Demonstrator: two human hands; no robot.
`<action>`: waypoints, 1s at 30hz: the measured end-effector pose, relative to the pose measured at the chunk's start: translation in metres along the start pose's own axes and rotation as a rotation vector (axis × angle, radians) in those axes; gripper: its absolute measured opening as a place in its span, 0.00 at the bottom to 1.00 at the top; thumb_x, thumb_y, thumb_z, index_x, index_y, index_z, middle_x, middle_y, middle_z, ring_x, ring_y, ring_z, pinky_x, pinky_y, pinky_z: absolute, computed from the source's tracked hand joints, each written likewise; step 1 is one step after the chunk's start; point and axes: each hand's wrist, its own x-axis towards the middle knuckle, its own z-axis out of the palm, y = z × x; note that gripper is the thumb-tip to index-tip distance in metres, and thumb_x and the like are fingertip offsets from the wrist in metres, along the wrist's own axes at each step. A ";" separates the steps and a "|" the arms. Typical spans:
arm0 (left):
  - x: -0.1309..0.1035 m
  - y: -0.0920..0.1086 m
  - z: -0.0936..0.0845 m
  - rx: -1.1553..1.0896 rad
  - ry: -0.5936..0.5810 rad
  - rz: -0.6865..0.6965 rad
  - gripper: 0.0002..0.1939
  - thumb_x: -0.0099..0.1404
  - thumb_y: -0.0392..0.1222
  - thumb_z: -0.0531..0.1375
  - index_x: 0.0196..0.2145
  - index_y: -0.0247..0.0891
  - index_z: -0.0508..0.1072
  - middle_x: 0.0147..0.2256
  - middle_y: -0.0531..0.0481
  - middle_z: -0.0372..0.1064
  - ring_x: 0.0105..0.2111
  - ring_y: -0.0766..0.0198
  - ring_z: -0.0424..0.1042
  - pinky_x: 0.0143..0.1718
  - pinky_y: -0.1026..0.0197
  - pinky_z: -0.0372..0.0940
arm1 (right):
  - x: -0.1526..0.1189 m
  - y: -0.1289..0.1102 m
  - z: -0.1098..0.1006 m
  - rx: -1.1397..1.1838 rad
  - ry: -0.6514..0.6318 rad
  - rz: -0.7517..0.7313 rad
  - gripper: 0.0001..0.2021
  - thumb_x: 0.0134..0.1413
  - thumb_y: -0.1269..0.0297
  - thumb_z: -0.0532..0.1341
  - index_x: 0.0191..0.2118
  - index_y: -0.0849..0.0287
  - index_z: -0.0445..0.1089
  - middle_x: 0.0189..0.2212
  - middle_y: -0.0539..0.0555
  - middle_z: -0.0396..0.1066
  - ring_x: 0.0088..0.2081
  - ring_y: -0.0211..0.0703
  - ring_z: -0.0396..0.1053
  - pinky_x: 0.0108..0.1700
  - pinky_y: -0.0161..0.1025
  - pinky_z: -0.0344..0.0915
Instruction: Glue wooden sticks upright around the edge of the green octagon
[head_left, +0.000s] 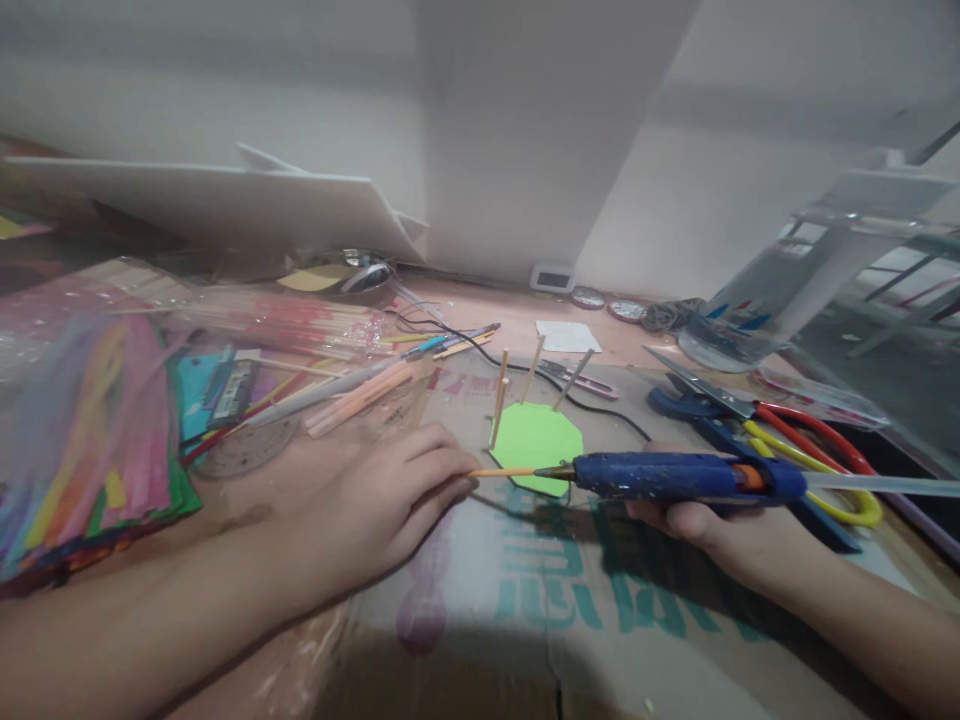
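Observation:
Between the fingertips of my left hand (pixel 420 485) is a thin wooden stick (pixel 504 471), held level and pointing right. My right hand (pixel 697 525) grips a blue hot glue gun (pixel 652 475) from below, a clear glue stick (pixel 885 485) coming out of its back. The gun's nozzle meets the free end of the wooden stick, or is very close to it. Behind and below them lies a bright green many-sided piece (pixel 536 435), with several thin sticks (pixel 500 400) standing up near its edge.
Printed cardboard (pixel 450 600) covers the work surface. At right lie red-and-yellow-handled scissors (pixel 814 435) beside a clear water jug (pixel 787 270). Colourful pipe cleaners (pixel 112 430) and bagged sticks (pixel 292 320) fill the left. A black cord (pixel 600 408) runs behind the green piece, near a pink cutter (pixel 589 382).

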 end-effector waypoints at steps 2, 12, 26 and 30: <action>0.000 0.000 0.000 -0.001 -0.003 0.000 0.09 0.76 0.36 0.53 0.47 0.41 0.72 0.41 0.51 0.70 0.41 0.66 0.71 0.43 0.64 0.66 | 0.000 -0.001 0.001 0.006 0.001 0.000 0.32 0.49 0.25 0.59 0.28 0.54 0.69 0.23 0.51 0.69 0.25 0.42 0.67 0.26 0.38 0.66; 0.000 0.001 -0.002 0.013 -0.005 0.011 0.09 0.76 0.36 0.53 0.47 0.41 0.72 0.41 0.51 0.71 0.41 0.66 0.71 0.43 0.64 0.65 | 0.002 -0.002 0.001 0.000 0.031 0.046 0.30 0.45 0.26 0.62 0.28 0.52 0.71 0.23 0.52 0.70 0.24 0.46 0.69 0.27 0.42 0.71; 0.001 0.001 -0.001 0.004 -0.019 -0.001 0.10 0.76 0.37 0.52 0.45 0.39 0.74 0.40 0.50 0.71 0.41 0.66 0.71 0.43 0.64 0.66 | 0.004 -0.008 0.001 -0.006 -0.010 0.013 0.33 0.46 0.24 0.60 0.26 0.56 0.68 0.21 0.51 0.68 0.24 0.43 0.66 0.26 0.40 0.68; 0.002 0.001 -0.001 0.008 -0.022 -0.002 0.10 0.77 0.37 0.52 0.46 0.39 0.73 0.41 0.50 0.71 0.41 0.66 0.72 0.43 0.64 0.66 | 0.004 -0.008 0.003 0.002 -0.012 0.008 0.32 0.47 0.25 0.60 0.27 0.55 0.68 0.22 0.51 0.67 0.24 0.42 0.65 0.26 0.39 0.67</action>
